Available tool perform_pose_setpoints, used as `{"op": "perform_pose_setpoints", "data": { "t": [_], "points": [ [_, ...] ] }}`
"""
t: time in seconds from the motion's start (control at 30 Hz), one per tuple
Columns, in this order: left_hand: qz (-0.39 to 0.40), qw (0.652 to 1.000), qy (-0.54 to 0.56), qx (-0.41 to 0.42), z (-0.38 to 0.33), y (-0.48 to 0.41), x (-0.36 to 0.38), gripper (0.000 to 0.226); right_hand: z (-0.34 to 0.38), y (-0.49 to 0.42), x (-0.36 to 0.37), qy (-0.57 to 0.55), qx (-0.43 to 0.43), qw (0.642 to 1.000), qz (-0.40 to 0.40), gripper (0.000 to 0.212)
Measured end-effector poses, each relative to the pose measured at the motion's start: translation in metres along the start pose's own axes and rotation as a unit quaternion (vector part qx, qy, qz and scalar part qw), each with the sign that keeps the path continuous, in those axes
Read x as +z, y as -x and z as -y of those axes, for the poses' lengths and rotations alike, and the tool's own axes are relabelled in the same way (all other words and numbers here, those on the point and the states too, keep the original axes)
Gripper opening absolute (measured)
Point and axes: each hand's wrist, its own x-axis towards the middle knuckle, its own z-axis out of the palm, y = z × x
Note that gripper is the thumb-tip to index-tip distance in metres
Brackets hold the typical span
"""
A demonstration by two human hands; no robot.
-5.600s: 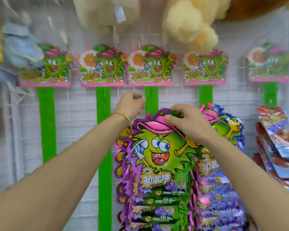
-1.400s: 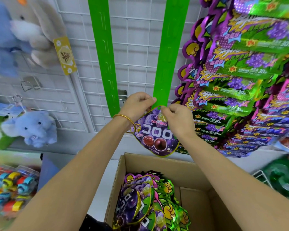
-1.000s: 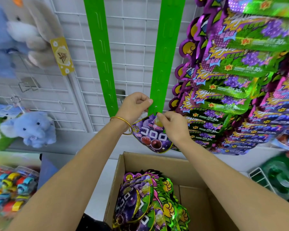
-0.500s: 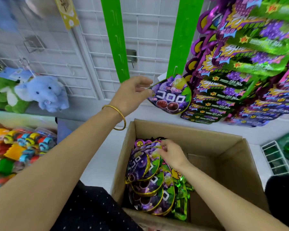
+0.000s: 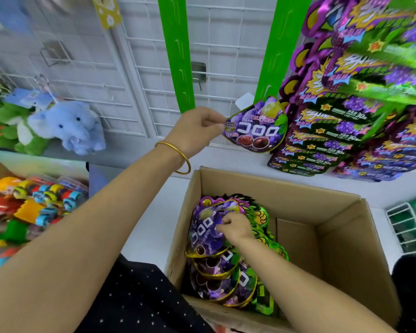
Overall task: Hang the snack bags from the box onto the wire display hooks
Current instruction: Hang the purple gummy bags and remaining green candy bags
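Reaching into the cardboard box (image 5: 346, 248) with the right hand (image 5: 235, 228), fingers pinched on the uppermost purple gummy bag (image 5: 203, 233) of the stack along the box's left wall. Steadying a matching hung bag (image 5: 257, 131) above the box with the left hand (image 5: 197, 131), pinched at its left edge, at the foot of the green clip strip (image 5: 276, 49). Judged light, soft and slick foil pouches, liable to slide. Best gripped at the flat top seal.
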Motion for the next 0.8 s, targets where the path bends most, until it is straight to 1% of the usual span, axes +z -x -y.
{"op": "perform_pose_setpoints", "data": {
  "t": [0.07,0.1,0.13,0.2,0.23,0.3,0.33,0.37,0.43,0.53,0.57,0.6,0.63,0.67,0.7,0.73,0.8],
  "points": [
    [0.020,0.999,-0.018,-0.020,0.003,0.002,0.001,0.020,-0.007,0.007,-0.016,-0.082,-0.038,0.995,-0.053,0.019],
    [0.032,0.998,-0.032,-0.032,0.005,0.003,0.002,0.020,-0.010,0.012,-0.027,-0.141,-0.045,0.986,-0.072,0.015],
    [0.043,0.997,-0.050,-0.043,0.008,0.004,0.002,0.020,-0.013,0.017,-0.041,-0.212,-0.042,0.973,-0.080,0.016],
    [0.065,0.991,-0.099,-0.067,0.016,0.005,0.005,0.027,-0.017,0.028,-0.071,-0.325,-0.043,0.942,-0.065,0.018],
    [0.082,0.984,-0.129,-0.086,0.020,0.006,0.007,0.037,-0.018,0.034,-0.086,-0.345,-0.055,0.936,-0.054,0.015],
    [0.123,0.969,-0.170,-0.130,0.024,0.009,0.013,0.057,-0.016,0.045,-0.111,-0.363,-0.086,0.927,-0.037,0.009],
    [0.142,0.965,-0.167,-0.144,0.025,0.011,0.017,0.063,-0.015,0.049,-0.119,-0.376,-0.097,0.921,-0.032,0.008],
    [0.154,0.965,-0.150,-0.149,0.025,0.013,0.022,0.063,-0.013,0.053,-0.127,-0.389,-0.106,0.915,-0.029,0.007],
    [0.153,0.974,-0.098,-0.136,0.022,0.015,0.032,0.054,-0.010,0.058,-0.136,-0.403,-0.120,0.907,-0.021,0.007],
    [0.087,0.990,-0.054,-0.101,0.018,0.011,0.042,0.042,-0.011,0.060,-0.142,-0.416,-0.139,0.899,-0.011,0.003],
    [0.066,0.992,-0.060,-0.094,0.019,0.008,0.043,0.041,-0.012,0.061,-0.145,-0.434,-0.147,0.889,-0.006,0.010],
    [0.056,0.992,-0.070,-0.085,0.016,0.007,0.043,0.038,-0.013,0.062,-0.147,-0.457,-0.154,0.876,0.004,0.022],
    [0.054,0.993,-0.082,-0.069,0.015,0.006,0.043,0.032,-0.015,0.062,-0.149,-0.477,-0.160,0.864,0.019,0.034],
    [0.063,0.993,-0.086,-0.049,0.013,0.006,0.042,0.023,-0.016,0.063,-0.151,-0.489,-0.165,0.856,0.031,0.041],
    [0.075,0.994,-0.079,-0.028,0.010,0.006,0.041,0.020,-0.017,0.063,-0.152,-0.495,-0.167,0.851,0.041,0.044],
    [0.089,0.993,-0.072,-0.017,0.007,0.007,0.040,0.025,-0.017,0.063,-0.154,-0.495,-0.168,0.852,0.044,0.046],
    [0.113,0.991,-0.066,0.002,0.001,0.008,0.040,0.034,-0.011,0.064,-0.160,-0.451,-0.175,0.875,0.005,0.047]
  ]
}}
